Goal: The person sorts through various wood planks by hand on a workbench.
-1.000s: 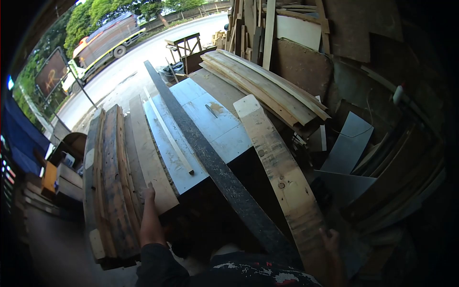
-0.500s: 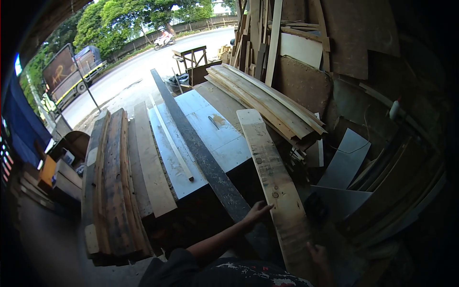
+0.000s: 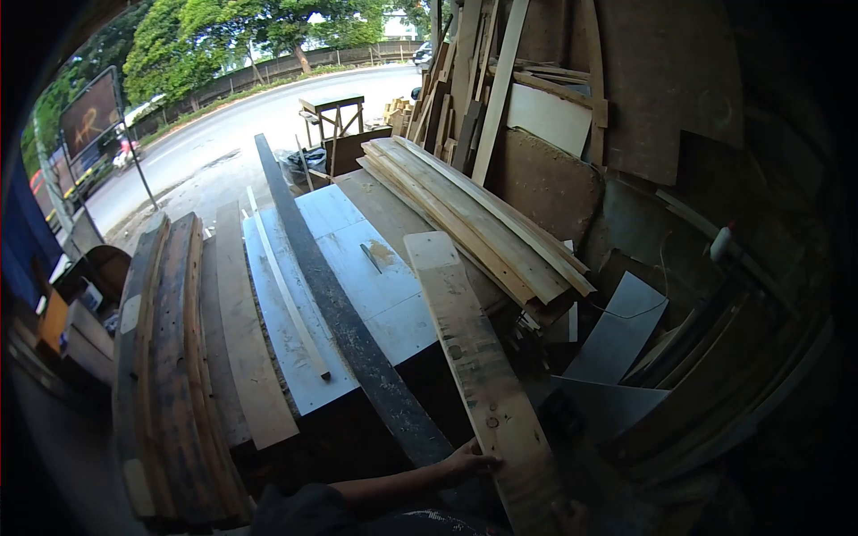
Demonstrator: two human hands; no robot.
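A long pale plank with dark stains and knot holes slopes from the saw table down toward me. My left hand reaches across my body and grips the plank's left edge near its lower end. My right hand is mostly cut off at the bottom edge of the view and holds the plank's right edge at the near end. Just left of the pale plank, a long dark plank lies lengthwise over the table, and my left forearm crosses its near end.
The pale blue table top carries a thin light strip. Curved dark boards are stacked on the left, and a heap of planks lies behind on the right. Grey sheet offcuts and leaning boards crowd the right side. A road runs beyond.
My left hand left the stacked boards on the left and crossed over to the pale plank's left edge. My right hand slid lower along the plank. The view shifted.
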